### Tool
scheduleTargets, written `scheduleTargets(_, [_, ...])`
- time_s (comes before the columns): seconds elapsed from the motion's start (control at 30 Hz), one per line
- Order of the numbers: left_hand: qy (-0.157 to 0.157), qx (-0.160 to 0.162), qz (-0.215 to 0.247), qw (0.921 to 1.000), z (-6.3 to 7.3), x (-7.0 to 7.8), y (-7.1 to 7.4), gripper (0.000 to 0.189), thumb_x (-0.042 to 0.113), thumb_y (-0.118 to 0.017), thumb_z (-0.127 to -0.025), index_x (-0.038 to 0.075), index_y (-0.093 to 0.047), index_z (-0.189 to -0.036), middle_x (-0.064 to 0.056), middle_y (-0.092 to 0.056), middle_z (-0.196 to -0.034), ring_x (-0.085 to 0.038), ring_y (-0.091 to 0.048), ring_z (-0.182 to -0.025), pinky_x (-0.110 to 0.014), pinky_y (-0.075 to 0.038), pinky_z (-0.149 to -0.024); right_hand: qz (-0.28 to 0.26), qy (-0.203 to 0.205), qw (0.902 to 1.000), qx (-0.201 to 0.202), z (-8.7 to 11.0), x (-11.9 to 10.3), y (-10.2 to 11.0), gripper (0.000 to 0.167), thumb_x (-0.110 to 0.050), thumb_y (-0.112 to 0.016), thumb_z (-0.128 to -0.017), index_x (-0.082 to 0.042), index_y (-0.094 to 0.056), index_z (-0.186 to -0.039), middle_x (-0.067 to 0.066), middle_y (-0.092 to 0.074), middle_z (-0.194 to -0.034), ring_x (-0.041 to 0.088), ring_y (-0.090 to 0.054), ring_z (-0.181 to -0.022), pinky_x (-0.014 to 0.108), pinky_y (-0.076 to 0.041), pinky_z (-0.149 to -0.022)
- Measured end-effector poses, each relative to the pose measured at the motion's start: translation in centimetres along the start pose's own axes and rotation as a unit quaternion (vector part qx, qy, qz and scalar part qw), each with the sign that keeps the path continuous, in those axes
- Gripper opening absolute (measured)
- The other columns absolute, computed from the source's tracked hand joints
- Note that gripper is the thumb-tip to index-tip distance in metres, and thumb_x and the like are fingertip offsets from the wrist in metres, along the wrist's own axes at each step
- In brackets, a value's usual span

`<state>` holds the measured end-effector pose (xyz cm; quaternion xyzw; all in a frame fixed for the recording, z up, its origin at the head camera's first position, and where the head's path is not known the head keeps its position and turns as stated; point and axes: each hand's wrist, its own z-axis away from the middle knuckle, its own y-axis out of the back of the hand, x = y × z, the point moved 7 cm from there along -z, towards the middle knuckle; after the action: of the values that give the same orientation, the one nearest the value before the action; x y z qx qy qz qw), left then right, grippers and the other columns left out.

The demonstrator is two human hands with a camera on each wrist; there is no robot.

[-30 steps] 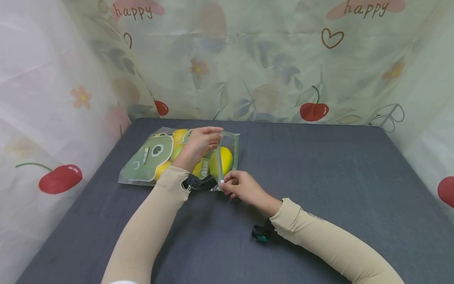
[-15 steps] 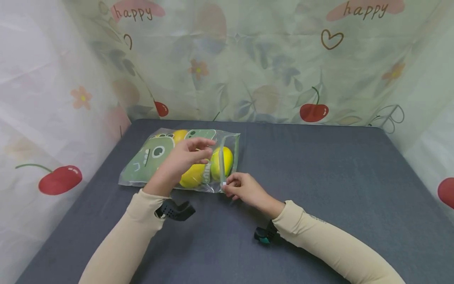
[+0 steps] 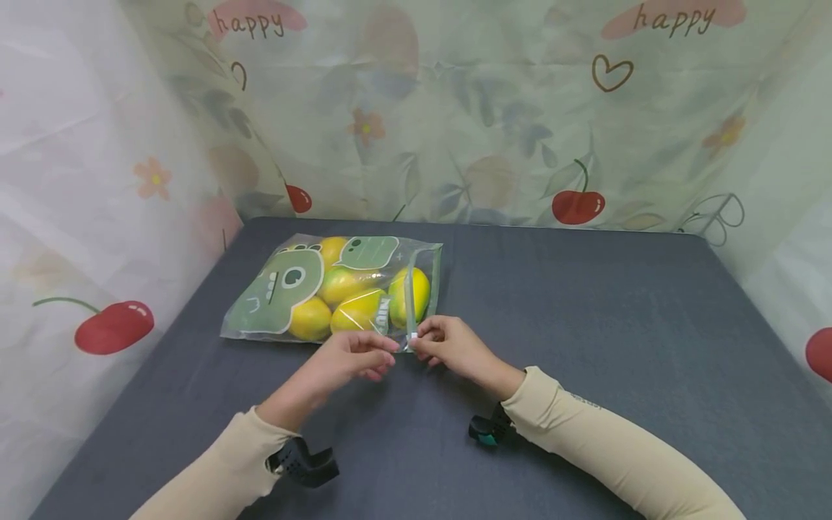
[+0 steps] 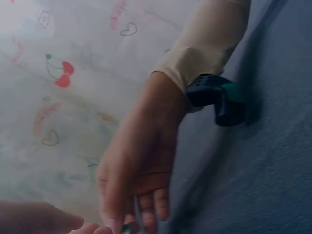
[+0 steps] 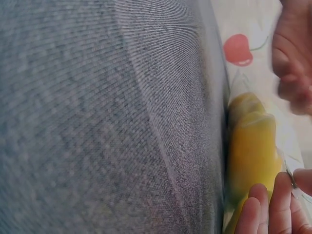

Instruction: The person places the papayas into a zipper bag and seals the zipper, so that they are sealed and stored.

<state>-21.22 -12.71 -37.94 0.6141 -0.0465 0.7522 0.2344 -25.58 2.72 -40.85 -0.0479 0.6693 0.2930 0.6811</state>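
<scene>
A clear zip bag with a green cartoon print lies flat on the dark table, its zip strip on the right. Several yellow-green mangoes are inside. At the bag's near right corner, my right hand pinches the small white zip slider between thumb and fingers. My left hand is just in front of the bag's near edge, fingers loosely bent, holding nothing that I can see. The right wrist view shows the left hand apart from the bag. The left wrist view shows my right hand.
The dark cloth-covered table extends to the right and in front of the bag. A printed curtain hangs behind the table and along its sides. Each wrist carries a black camera mount.
My left hand has come down off the zip strip, passing left and then toward me to the bag's near edge. The right hand stays on the slider; the bag has barely moved.
</scene>
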Motion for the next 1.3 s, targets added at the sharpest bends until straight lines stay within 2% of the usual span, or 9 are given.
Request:
scheduleTargets(0.27, [0.066, -0.051, 0.111, 0.9903, 0.1, -3.3, -2.5, 0.036, 0.005, -0.055, -0.095, -0.017, -0.054, -0.123, -0.001, -0.066, -0.085, -0.008, -0.063, -0.076, -0.025, -0.056, -0.075, 0.008, -0.009, 0.9999, 0.007, 0.1, -0.1, 0.0, 0.021, -0.015, -0.067, -0.091, 0.003, -0.063, -0.101, 0.016, -0.071, -0.091, 0.02, -0.068, -0.076, 0.031, -0.058, -0.068])
scheduleTargets(0.37, [0.081, -0.045, 0.164, 0.9821, -0.1, -3.9, -3.2, 0.038, 0.005, -0.054, -0.096, -0.018, -0.049, -0.126, -0.001, -0.064, -0.085, -0.008, -0.064, -0.077, -0.023, -0.055, -0.075, 0.01, -0.012, 0.9999, 0.008, 0.0, 0.0, 0.0, 0.02, -0.016, -0.068, -0.09, 0.002, -0.063, -0.099, 0.013, -0.071, -0.089, 0.024, -0.068, -0.075, 0.031, -0.058, -0.067])
scheduleTargets(0.43, [0.086, -0.028, 0.204, 0.9747, -0.4, -4.2, -3.5, 0.04, 0.005, -0.053, -0.096, -0.018, -0.045, -0.129, -0.002, -0.063, -0.088, -0.008, -0.064, -0.079, -0.022, -0.055, -0.076, 0.011, -0.011, 0.9999, 0.007, 0.0, 0.0, 0.0, 0.021, -0.016, -0.068, -0.09, 0.002, -0.064, -0.099, 0.013, -0.07, -0.088, 0.025, -0.068, -0.075, 0.031, -0.058, -0.067])
scheduleTargets(0.57, [0.081, 0.043, 0.288, 0.9532, -1.0, -4.4, -3.8, 0.036, 0.002, -0.051, -0.097, -0.015, -0.042, -0.127, -0.005, -0.06, -0.093, -0.009, -0.063, -0.083, -0.021, -0.054, -0.079, 0.013, -0.009, 0.9999, 0.007, 0.0, 0.1, 0.0, 0.022, -0.017, -0.068, -0.09, 0.003, -0.064, -0.098, 0.013, -0.069, -0.087, 0.025, -0.067, -0.073, 0.033, -0.057, -0.066])
scheduleTargets(0.67, [0.074, 0.093, 0.325, 0.9381, -1.4, -4.4, -3.8, 0.026, 0.001, -0.05, -0.097, -0.012, -0.047, -0.119, -0.007, -0.06, -0.095, -0.009, -0.062, -0.083, -0.021, -0.054, -0.078, 0.014, -0.01, 0.9998, 0.006, 0.1, 0.0, 0.0, 0.021, -0.017, -0.068, -0.09, 0.002, -0.064, -0.098, 0.011, -0.069, -0.086, 0.024, -0.067, -0.073, 0.034, -0.057, -0.066])
scheduleTargets(0.77, [0.074, 0.122, 0.341, 0.9292, -1.8, -4.6, -3.7, 0.02, 0.0, -0.05, -0.097, -0.009, -0.053, -0.114, -0.009, -0.06, -0.095, -0.01, -0.062, -0.082, -0.021, -0.054, -0.076, 0.013, -0.013, 0.9998, 0.006, 0.2, -0.1, -0.1, 0.021, -0.017, -0.068, -0.09, 0.001, -0.065, -0.098, 0.009, -0.069, -0.084, 0.024, -0.067, -0.072, 0.034, -0.057, -0.065])
scheduleTargets(0.97, [0.078, 0.145, 0.348, 0.9228, -2.3, -4.8, -3.6, 0.019, 0.001, -0.052, -0.096, -0.008, -0.056, -0.112, -0.008, -0.062, -0.092, -0.009, -0.063, -0.078, -0.021, -0.055, -0.074, 0.012, -0.013, 0.9998, 0.004, 0.2, -0.1, -0.1, 0.023, -0.017, -0.067, -0.091, 0.003, -0.064, -0.101, 0.012, -0.069, -0.087, 0.026, -0.067, -0.074, 0.035, -0.058, -0.067])
scheduleTargets(1.13, [0.073, 0.162, 0.339, 0.924, -2.4, -4.9, -3.6, 0.015, 0.001, -0.054, -0.095, -0.008, -0.058, -0.106, -0.006, -0.061, -0.089, -0.008, -0.062, -0.076, -0.019, -0.054, -0.072, -0.002, -0.013, 0.9999, 0.003, 0.3, -0.2, -0.2, 0.023, -0.016, -0.066, -0.091, 0.005, -0.063, -0.102, 0.015, -0.069, -0.09, 0.029, -0.068, -0.076, 0.037, -0.058, -0.068])
scheduleTargets(1.3, [0.065, 0.173, 0.329, 0.926, -2.5, -5.0, -3.5, 0.013, 0.0, -0.053, -0.094, -0.007, -0.058, -0.103, -0.004, -0.059, -0.086, -0.007, -0.06, -0.074, -0.017, -0.052, -0.069, -0.058, -0.028, 0.9979, -0.001, 0.1, 0.1, -0.5, 0.019, -0.01, -0.064, -0.092, 0.008, -0.061, -0.099, 0.011, -0.07, -0.086, 0.02, -0.068, -0.074, 0.038, -0.059, -0.071])
